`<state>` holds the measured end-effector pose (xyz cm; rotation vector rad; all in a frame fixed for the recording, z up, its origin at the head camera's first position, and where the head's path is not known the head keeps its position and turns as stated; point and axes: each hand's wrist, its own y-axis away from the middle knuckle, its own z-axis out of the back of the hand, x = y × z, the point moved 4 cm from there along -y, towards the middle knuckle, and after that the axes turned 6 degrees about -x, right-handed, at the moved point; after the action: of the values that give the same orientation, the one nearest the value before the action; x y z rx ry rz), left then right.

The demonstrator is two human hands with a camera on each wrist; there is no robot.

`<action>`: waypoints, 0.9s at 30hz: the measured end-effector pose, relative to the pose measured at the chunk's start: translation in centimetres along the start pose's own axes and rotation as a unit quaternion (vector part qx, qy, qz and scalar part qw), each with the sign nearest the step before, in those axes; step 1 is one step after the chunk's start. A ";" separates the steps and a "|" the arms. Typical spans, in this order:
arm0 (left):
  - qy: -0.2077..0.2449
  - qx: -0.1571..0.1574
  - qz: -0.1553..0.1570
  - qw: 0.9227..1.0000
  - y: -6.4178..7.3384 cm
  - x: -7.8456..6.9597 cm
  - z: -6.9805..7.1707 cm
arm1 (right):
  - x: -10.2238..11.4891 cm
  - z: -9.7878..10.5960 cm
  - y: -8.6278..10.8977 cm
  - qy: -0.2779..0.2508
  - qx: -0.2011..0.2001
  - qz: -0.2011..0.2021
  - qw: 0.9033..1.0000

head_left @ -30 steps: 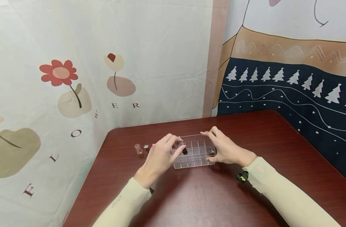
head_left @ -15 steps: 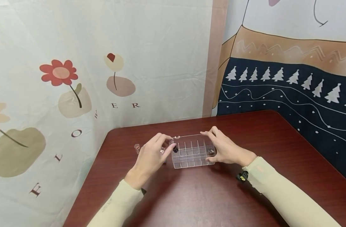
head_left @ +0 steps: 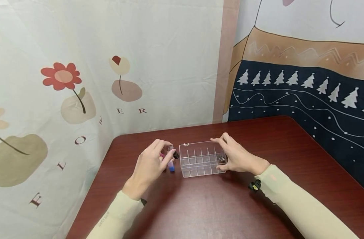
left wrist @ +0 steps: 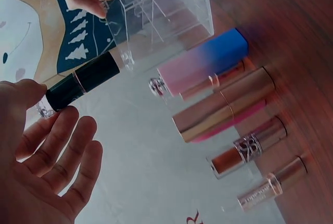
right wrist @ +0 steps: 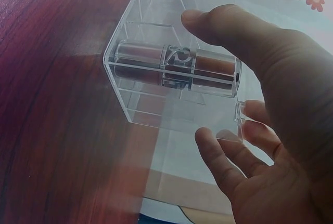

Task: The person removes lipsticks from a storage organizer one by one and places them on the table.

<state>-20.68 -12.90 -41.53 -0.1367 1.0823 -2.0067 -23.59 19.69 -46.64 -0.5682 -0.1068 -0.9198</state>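
Note:
My left hand (head_left: 147, 163) pinches a black lipstick tube (left wrist: 82, 81) by its clear, faceted end, between thumb and fingertips. The tube is held tilted in the air, just left of a clear plastic divided organizer (head_left: 197, 170). With the thumb in front and the fingers behind, my right hand (head_left: 240, 156) holds the organizer's right end. One lip gloss tube (right wrist: 177, 68), with clear ends and a silver patterned band, stands in a right-end compartment. The left wrist view shows a pink-to-blue tube (left wrist: 205, 62) and a gold tube (left wrist: 223, 104) standing beside the organizer.
Farther along the row are a lip gloss tube with a brownish end (left wrist: 248, 147) and a slim tube with a gold band (left wrist: 273, 183). Part of a magenta tube shows behind the gold one. The reddish-brown table (head_left: 199, 205) meets printed curtains at the back.
My left hand has carried the black lipstick tube leftward, from over the organizer's left compartments to outside its left end. The right hand and the organizer have stayed in place.

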 end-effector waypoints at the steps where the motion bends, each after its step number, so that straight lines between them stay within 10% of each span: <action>1: -0.002 0.000 0.002 1.000 0.0 0.1 0.1 | 0.0 0.0 0.0 0.000 0.001 -0.002 1.000; 27: -0.051 -0.024 0.026 0.998 1.8 4.0 3.0 | -0.1 -0.1 0.0 0.002 0.007 -0.008 1.000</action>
<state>-20.83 -18.18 -42.12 -0.2318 1.0597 -1.9074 -23.67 19.69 -46.69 -0.5529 -0.1148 -0.9342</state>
